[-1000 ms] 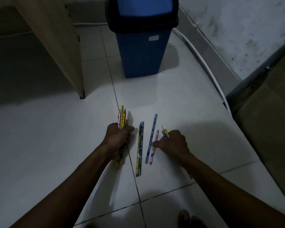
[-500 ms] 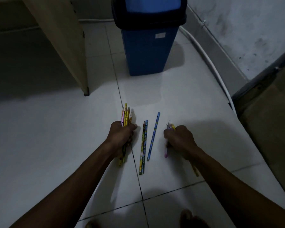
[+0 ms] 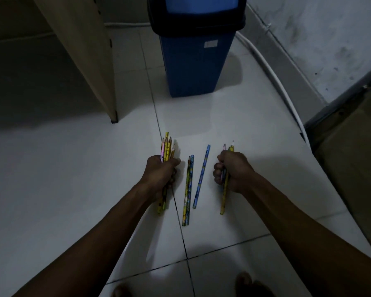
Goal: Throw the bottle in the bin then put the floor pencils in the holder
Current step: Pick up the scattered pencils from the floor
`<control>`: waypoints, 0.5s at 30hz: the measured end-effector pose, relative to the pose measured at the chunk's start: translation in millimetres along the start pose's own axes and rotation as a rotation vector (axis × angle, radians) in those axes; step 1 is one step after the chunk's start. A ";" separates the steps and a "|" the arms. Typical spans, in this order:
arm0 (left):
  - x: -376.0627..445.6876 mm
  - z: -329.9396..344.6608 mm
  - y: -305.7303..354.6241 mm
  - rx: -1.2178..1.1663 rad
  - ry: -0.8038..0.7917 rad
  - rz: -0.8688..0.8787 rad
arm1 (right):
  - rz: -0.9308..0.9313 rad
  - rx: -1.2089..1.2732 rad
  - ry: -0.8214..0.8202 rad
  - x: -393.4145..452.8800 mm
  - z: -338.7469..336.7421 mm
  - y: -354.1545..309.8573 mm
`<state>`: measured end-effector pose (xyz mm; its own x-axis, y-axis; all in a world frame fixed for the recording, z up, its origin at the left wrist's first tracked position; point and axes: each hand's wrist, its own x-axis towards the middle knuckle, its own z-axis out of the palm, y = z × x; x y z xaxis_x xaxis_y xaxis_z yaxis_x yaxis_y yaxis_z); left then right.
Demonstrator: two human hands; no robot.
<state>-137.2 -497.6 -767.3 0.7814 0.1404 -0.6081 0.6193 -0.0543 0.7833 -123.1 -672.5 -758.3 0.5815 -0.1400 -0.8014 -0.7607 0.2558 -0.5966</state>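
My left hand [image 3: 161,172] and right hand [image 3: 234,171] each grip a pencil bundle; three loose pencils [image 3: 193,185] lie on the floor [image 3: 73,189] between them.

The floor [image 3: 234,116] is glossy white tile with thin dark grout lines. The bin [image 3: 193,67] looks like smooth blue plastic under a black plastic lid [image 3: 201,26]. The pencils [image 3: 200,179] have printed, slightly shiny wrappers. The furniture panel [image 3: 84,50] shows matt pale wood grain. The wall [image 3: 321,39] is rough, stained plaster.
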 end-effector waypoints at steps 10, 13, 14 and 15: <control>-3.6 -0.6 -2.7 0.090 0.021 0.022 | -0.339 -0.832 0.306 24.2 17.3 13.5; -0.6 -0.6 -7.2 0.164 0.048 0.045 | -0.325 -0.897 0.302 24.9 14.2 12.2; 1.2 -0.1 -9.5 0.194 0.061 0.053 | -0.320 -0.899 0.293 24.7 12.2 11.4; 2.9 1.1 -11.4 0.231 0.072 0.057 | -0.323 -0.891 0.280 23.6 9.6 10.6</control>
<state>-142.0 -497.7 -778.2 0.8130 0.2004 -0.5467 0.5822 -0.2876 0.7604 -114.6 -663.9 -783.2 0.7976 -0.3269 -0.5070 -0.5832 -0.6324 -0.5098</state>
